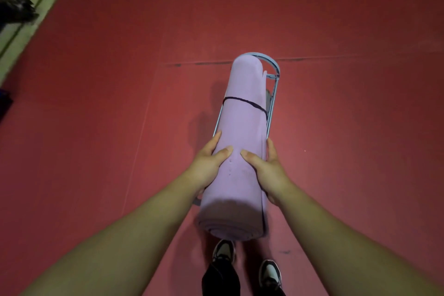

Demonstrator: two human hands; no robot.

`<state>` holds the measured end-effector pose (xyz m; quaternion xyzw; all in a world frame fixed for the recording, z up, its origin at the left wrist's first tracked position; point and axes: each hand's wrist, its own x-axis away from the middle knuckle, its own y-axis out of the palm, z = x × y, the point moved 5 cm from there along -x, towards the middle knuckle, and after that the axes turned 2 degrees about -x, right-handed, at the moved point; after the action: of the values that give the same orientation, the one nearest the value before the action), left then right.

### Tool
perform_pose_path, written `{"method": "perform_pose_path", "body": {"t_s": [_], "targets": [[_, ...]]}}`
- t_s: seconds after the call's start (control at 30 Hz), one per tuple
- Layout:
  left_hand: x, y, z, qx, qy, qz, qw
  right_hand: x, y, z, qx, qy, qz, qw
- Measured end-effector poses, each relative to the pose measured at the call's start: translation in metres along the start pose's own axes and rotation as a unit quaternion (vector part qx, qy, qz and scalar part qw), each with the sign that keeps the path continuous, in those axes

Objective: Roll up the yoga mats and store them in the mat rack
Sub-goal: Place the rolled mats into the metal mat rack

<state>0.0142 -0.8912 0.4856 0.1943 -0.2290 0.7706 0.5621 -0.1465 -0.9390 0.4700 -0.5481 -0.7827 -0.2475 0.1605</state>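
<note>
**One mat rolled, now in the rack's bars**

The left hand [211, 163] and right hand [266, 170] clasp the rolled purple yoga mat [242, 122] from either side at frame centre, thumbs pressed on its face. The mat is bound by a dark strap [245, 102] and sits between the bars of the blue-grey mat rack [272, 94]. By my judgement only the letting go remains. No other mats show on the red floor [96, 103].

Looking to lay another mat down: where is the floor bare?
Bare floor lies between the mat and the green strip, and right of the rack too. Crowded at the mat itself: left hand and right hand grip it, shoes just below.
</note>
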Motion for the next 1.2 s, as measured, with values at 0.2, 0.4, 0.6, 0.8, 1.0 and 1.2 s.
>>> {"method": "perform_pose_path", "body": {"t_s": [0.2,0.4,0.6,0.8,1.0,1.2], "targets": [[-0.007,-0.005,-0.031,-0.008,0.001,-0.012,1.0,-0.007,0.001,0.032,0.003,-0.006,0.005,1.0],[-0.018,-0.008,-0.037,-0.007,0.011,-0.024,1.0,-0.011,0.003,0.043,-0.003,0.003,0.026,1.0],[-0.039,-0.013,-0.037,0.0,0.019,-0.038,0.999,-0.026,0.008,0.04,0.004,-0.016,0.042,0.999],[-0.052,-0.015,-0.038,0.001,0.02,-0.044,0.999,-0.033,0.007,0.039,0.003,-0.01,0.066,0.998],[-0.054,-0.017,-0.039,0.002,0.019,-0.054,0.998,-0.032,0.008,0.039,0.016,0.001,0.09,0.996],[-0.057,-0.014,-0.039,-0.016,0.018,-0.063,0.998,-0.028,0.008,0.038,0.001,0.016,0.091,0.996]]}}
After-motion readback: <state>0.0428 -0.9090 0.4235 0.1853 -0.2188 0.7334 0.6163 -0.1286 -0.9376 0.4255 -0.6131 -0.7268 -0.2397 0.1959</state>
